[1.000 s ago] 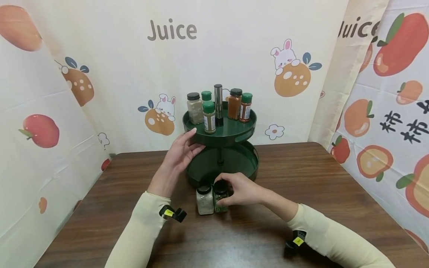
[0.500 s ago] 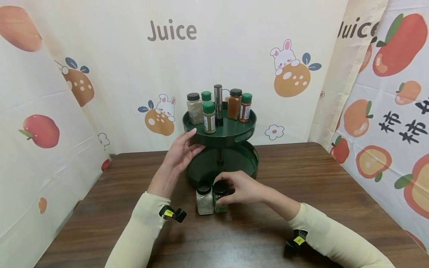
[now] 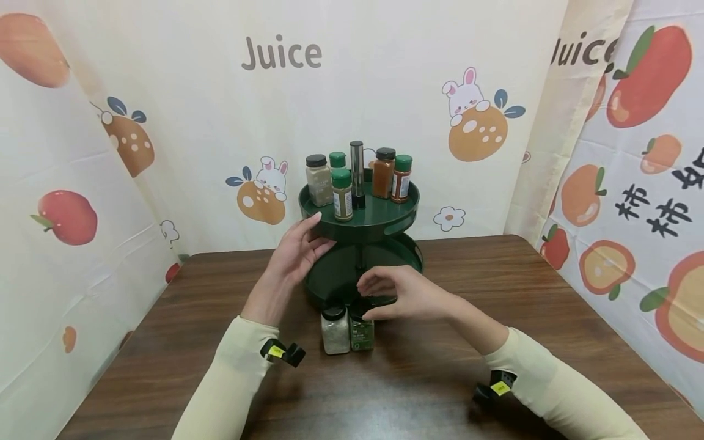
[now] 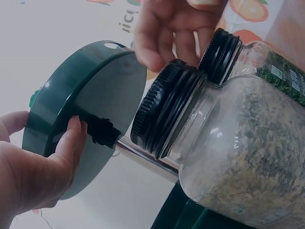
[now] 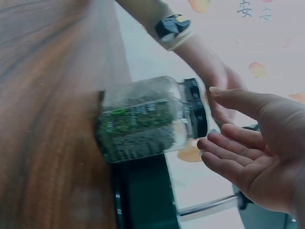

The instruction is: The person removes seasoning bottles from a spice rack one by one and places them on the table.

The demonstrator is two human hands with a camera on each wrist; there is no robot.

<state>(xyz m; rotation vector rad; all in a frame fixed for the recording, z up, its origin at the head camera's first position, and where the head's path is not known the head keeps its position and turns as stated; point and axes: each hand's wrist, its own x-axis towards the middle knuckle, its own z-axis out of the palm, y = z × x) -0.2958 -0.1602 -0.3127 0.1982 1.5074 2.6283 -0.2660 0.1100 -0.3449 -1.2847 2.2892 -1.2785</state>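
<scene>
There's the table, and on it the green rack; the left hand grips its upper tier, thumb outside, fingers underneath. The right hand, loosely parted, holds nothing, just above two upright jars: the pale jar and, beside it, the herb jar.

In front of the green rack, the pale jar and the green-labelled jar block the low way, with the right hand above the second. The left hand occupies the rack's left side; on its right, a hand could pass over the table.
</scene>
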